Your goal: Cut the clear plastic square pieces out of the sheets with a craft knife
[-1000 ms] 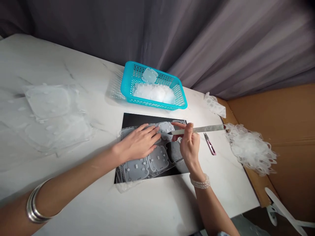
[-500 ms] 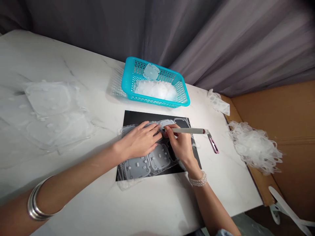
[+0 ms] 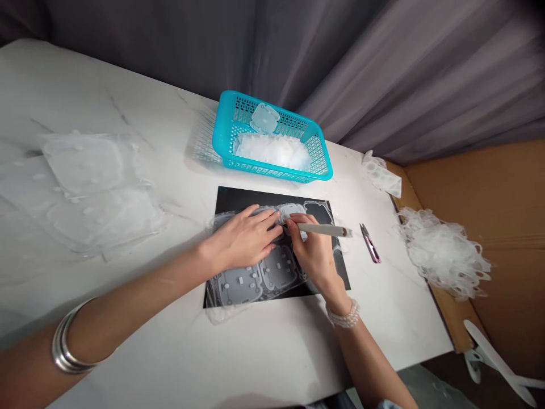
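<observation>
My left hand (image 3: 244, 238) lies spread, palm down, on a translucent moulded sheet (image 3: 239, 284) with rounded panels and small raised tabs. The sheet rests on a black mat (image 3: 238, 196). My right hand (image 3: 314, 250) is closed in a pen-like grip around a slim pale-handled tool (image 3: 326, 229). Its tip, hidden by the fingers, is at the sheet near my left fingertips; its handle points right. A cut-out opening (image 3: 317, 213) in the sheet shows black at the upper right. Pink-handled thread snips (image 3: 370, 244) lie on the table right of my right hand.
A turquoise basket (image 3: 272, 170) behind the mat holds translucent pieces (image 3: 272, 150). More translucent sheets (image 3: 93, 193) are stacked at the left. Frame-like plastic offcuts (image 3: 443, 253) pile up at the right edge beside cardboard (image 3: 477, 216). A grey curtain (image 3: 170, 51) hangs behind the table.
The tool's handle now looks shorter and its far end no longer overlaps the snips. Both hands stay almost in place; the view has shifted slightly.
</observation>
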Available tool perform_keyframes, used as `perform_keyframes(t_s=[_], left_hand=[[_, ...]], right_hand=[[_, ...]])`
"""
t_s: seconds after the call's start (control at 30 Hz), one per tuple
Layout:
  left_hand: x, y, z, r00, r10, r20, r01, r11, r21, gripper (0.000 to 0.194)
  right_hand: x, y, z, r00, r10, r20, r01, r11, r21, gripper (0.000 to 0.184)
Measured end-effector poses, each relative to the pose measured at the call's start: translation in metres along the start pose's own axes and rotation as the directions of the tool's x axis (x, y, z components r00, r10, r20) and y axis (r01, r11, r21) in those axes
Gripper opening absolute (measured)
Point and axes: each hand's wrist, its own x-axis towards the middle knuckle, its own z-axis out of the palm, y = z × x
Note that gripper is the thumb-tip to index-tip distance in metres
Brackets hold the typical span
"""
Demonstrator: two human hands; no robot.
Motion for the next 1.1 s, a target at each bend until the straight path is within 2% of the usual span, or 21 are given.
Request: perform_keyframes(t_s=[0.1,0.23,0.37,0.47,0.53,0.67,0.73,0.8,0.83,0.87,0.9,0.93,1.0,1.07,1.1], left_hand=[[0.000,0.000,0.000,1.000,0.008,0.009,-0.008,1.000,0.007,0.036],[-0.001,0.001,0.000,1.000,0.014,0.014,-0.015,0.999,0.036,0.039],[-0.003,0.001,0.003,0.999,0.033,0.014,-0.034,0.996,0.081,0.042],[-0.006,0.001,0.005,0.999,0.044,0.013,-0.046,0.992,0.117,0.045],[-0.007,0.001,0.007,0.999,0.047,0.009,-0.048,0.989,0.137,0.047],[-0.009,-0.001,0.009,0.998,0.062,0.013,-0.063,0.986,0.153,0.047],[-0.009,-0.002,0.011,0.997,0.077,0.019,-0.079,0.987,0.141,0.045],[-0.008,-0.003,0.014,0.997,0.073,0.008,-0.074,0.988,0.132,0.045],[-0.008,-0.003,0.015,0.998,0.063,-0.003,-0.062,0.989,0.132,0.046],[-0.008,-0.003,0.015,0.999,0.049,-0.015,-0.047,0.990,0.132,0.047],[-0.008,-0.003,0.015,0.999,0.038,-0.022,-0.035,0.991,0.130,0.047],[-0.009,-0.002,0.015,0.999,0.031,-0.024,-0.028,0.992,0.125,0.047],[-0.009,0.000,0.014,1.000,0.025,-0.015,-0.023,0.994,0.110,0.048],[-0.009,0.001,0.011,1.000,0.020,-0.003,-0.019,0.996,0.093,0.048],[-0.009,0.001,0.010,1.000,0.017,0.004,-0.018,0.996,0.083,0.048]], right_hand=[[-0.011,0.004,0.005,0.998,-0.063,-0.028,0.063,0.998,0.009,0.016],[-0.019,0.013,0.017,0.986,-0.166,0.000,0.166,0.985,-0.043,0.025],[-0.020,0.015,0.022,0.989,-0.133,0.070,0.140,0.985,-0.099,0.033],[-0.017,0.011,0.020,0.994,-0.107,0.036,0.111,0.983,-0.147,0.034],[-0.014,0.008,0.017,0.991,-0.127,0.053,0.134,0.976,-0.171,0.033],[-0.008,0.001,0.014,0.970,-0.164,0.181,0.210,0.938,-0.275,0.033],[-0.005,-0.002,0.016,0.965,-0.165,0.203,0.223,0.924,-0.312,0.034],[-0.002,-0.001,0.019,0.965,-0.177,0.195,0.223,0.945,-0.241,0.034],[-0.001,0.002,0.018,0.972,-0.168,0.162,0.193,0.970,-0.149,0.033],[-0.002,0.007,0.015,0.989,-0.119,0.092,0.121,0.993,-0.018,0.031],[-0.004,0.016,0.009,1.000,-0.022,-0.003,0.022,0.991,0.131,0.028],[-0.007,0.028,-0.001,0.988,0.113,-0.101,-0.081,0.958,0.277,0.025],[-0.020,0.059,-0.032,0.875,0.410,-0.257,-0.247,0.835,0.491,0.025],[-0.035,0.094,-0.070,0.776,0.547,-0.314,-0.299,0.757,0.581,0.026],[-0.043,0.110,-0.088,0.764,0.576,-0.292,-0.319,0.729,0.606,0.020]])
